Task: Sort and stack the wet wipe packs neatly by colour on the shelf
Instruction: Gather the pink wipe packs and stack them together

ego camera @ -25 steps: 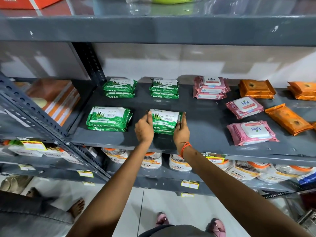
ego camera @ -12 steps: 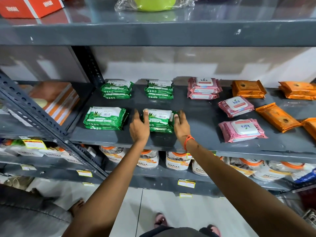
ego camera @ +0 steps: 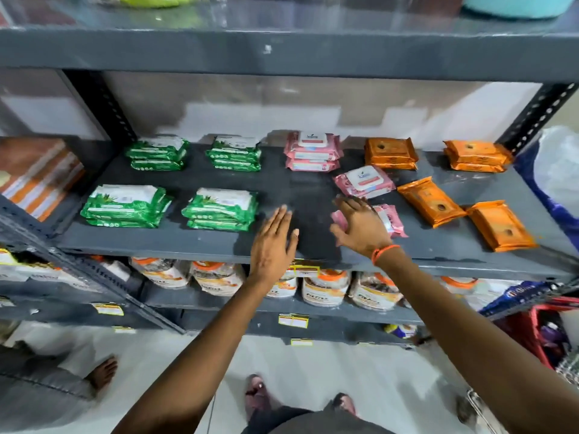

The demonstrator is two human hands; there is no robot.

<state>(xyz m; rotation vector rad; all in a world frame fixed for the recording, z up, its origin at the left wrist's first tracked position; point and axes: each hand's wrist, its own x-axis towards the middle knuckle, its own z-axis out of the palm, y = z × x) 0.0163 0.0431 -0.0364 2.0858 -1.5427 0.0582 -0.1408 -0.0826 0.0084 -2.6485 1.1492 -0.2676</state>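
Note:
Green wipe packs stand in stacks on the grey shelf (ego camera: 300, 189): two at the back (ego camera: 157, 151) (ego camera: 234, 151), two at the front (ego camera: 125, 205) (ego camera: 221, 208). A pink stack (ego camera: 311, 150) sits at the back, with one loose pink pack (ego camera: 363, 181) in front of it. My right hand (ego camera: 360, 225) lies open over another pink pack (ego camera: 391, 219), covering most of it. My left hand (ego camera: 274, 242) hovers open over bare shelf, holding nothing. Orange packs lie in two back stacks (ego camera: 390, 152) (ego camera: 476, 155) and as two loose packs (ego camera: 430, 201) (ego camera: 501, 225).
An upper shelf edge (ego camera: 282, 51) runs overhead. The shelf below holds jars (ego camera: 324, 286) with yellow price tags. Another person's bare foot (ego camera: 101, 372) stands at the lower left. A red basket (ego camera: 545, 333) sits low on the right, and orange-striped boxes (ego camera: 37, 177) on the left.
Both hands let go of the front green stack and moved right. My right hand now rests over the near pink pack. The view swung to the right.

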